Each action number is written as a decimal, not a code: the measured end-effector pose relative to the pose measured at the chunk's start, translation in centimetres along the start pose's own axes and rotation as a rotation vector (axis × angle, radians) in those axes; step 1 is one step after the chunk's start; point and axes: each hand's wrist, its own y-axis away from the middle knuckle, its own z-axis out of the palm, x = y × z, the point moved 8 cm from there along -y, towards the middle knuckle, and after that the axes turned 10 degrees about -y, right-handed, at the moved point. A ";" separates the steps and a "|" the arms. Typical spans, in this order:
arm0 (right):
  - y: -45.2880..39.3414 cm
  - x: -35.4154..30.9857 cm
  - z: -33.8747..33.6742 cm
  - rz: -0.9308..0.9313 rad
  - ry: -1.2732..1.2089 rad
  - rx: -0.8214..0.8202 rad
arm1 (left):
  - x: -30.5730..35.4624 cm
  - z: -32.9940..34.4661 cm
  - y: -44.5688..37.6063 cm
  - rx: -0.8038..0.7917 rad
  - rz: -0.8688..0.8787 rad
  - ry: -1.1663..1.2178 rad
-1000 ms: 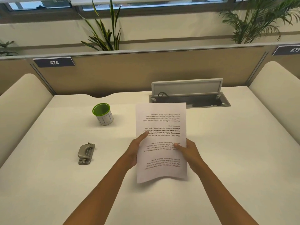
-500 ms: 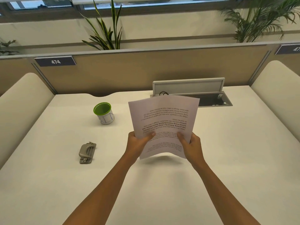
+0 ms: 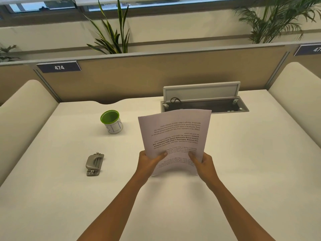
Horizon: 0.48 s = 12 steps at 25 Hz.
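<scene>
Two hands hold one paper (image 3: 175,134) up over a big cream desk (image 3: 243,162). The left hand (image 3: 149,164) pinches the paper's near left corner with its thumb on top, and the right hand (image 3: 205,165) pinches the near right corner the same way. The desk is smooth and flat, with soft rounded pads at both sides and a brown wall (image 3: 156,79) at the back. A tag (image 3: 59,67) on that wall reads 474. Behind it stand green plants (image 3: 111,32) under windows. A gray flap (image 3: 201,92) stands open over a dark slot with a wire inside. The fingers under the paper are hidden. The print is upside down and too small to read. The paper is thin, white and bent. A round cup (image 3: 112,121) with a green rim and a gray metal punch (image 3: 94,164) sit to the left.
</scene>
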 end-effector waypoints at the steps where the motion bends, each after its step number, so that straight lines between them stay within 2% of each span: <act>1: 0.2 0.6 0.0 0.016 0.007 0.002 | -0.3 0.2 0.3 -0.005 0.001 0.001; 4: 0.3 1.0 -0.1 0.042 0.006 0.009 | -0.6 0.8 0.5 0.003 0.011 0.010; 8: 0.1 0.0 -1.3 0.030 -0.037 0.051 | -0.6 0.4 0.1 0.072 -0.073 0.065; 10: 0.6 0.0 -2.5 0.031 -0.096 0.152 | 0.0 0.5 0.2 0.076 -0.082 0.189; 12: 1.2 1.0 -3.0 0.116 -0.192 0.229 | 0.4 1.1 0.3 0.076 -0.109 0.383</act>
